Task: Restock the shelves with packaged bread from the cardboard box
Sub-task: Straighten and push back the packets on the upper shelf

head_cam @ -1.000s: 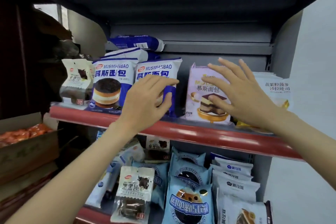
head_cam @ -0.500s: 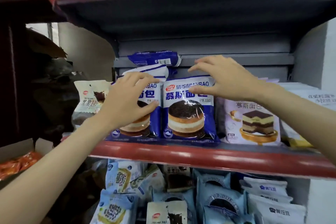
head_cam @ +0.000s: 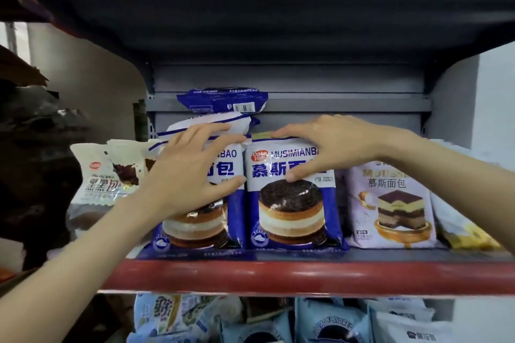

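Head view: left hand [head_cam: 192, 175] grips the top of the left blue mousse bread pack [head_cam: 195, 220], thumb in front and fingers over its upper seam. Right hand [head_cam: 320, 147] pinches the top of the right blue pack [head_cam: 292, 214] likewise. Both packs stand upright, touching, at the shelf's red front edge [head_cam: 278, 273]. A lilac pack [head_cam: 390, 203] stands just beside them. Judgement: fronting under way; cardboard box not in view, so remaining stock unknown.

2 bread packs [head_cam: 292, 198] side-by-side on shelf [head_cam: 306, 276].
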Tool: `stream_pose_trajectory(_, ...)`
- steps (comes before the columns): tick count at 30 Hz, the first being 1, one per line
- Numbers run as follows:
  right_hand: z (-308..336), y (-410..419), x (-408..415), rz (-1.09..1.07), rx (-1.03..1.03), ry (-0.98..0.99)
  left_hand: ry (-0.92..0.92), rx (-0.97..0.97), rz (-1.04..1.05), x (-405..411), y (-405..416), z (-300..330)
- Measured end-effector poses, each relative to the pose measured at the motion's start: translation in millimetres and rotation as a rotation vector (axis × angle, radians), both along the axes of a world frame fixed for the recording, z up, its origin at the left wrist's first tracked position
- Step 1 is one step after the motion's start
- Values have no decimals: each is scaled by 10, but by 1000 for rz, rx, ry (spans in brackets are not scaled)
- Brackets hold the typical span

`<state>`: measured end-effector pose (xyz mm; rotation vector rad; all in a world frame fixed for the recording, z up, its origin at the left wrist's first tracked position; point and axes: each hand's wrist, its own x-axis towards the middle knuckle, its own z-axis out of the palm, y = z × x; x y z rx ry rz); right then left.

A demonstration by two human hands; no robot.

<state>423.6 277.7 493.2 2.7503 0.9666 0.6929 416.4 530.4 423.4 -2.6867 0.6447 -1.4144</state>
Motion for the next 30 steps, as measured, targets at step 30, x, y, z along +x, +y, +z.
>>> stream_pose_trajectory(30,451,-475,1772,278,-204,5,132,34,-33,150,-1200,263)
